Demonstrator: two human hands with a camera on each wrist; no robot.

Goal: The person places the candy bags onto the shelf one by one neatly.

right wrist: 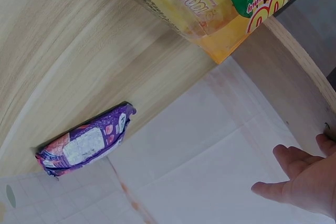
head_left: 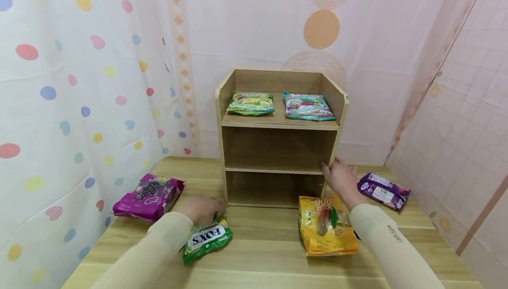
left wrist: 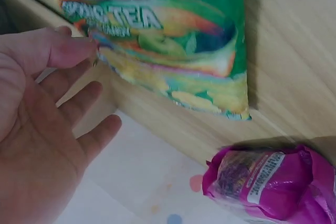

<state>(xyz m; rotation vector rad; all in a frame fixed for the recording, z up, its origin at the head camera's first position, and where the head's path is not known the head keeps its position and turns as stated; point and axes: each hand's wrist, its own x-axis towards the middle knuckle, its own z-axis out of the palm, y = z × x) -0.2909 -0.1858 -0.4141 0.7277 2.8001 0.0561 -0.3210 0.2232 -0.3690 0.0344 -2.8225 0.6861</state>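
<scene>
Around me I see pale curtains (head_left: 246, 24) printed with coloured dots and ovals, enclosing a wood-grained tabletop (head_left: 262, 245). A three-level wooden shelf (head_left: 278, 79) stands at its far side, with two flat packets, a yellow-green one (head_left: 251, 104) and a turquoise one (head_left: 308, 106), on top. On the tabletop lie a yellow mango bag (head_left: 329, 247), a magenta grape bag (head_left: 148, 198) and a slim purple packet (head_left: 382, 192). My right grip (head_left: 342, 176) is at the shelf's right upright, fingers spread.

The green Fox's packet (head_left: 208, 240) sits on the tabletop, front left of the shelf: glossy, with a white logo panel, blue lettering and a fruit print. Its lettering looks upside down to me, the logo end nearer and the other end toward the shelf. Its long axis runs roughly front to back, skewed. My left grip (head_left: 203, 207), fingers fanned, has its thumb tip at the packet's edge.
</scene>
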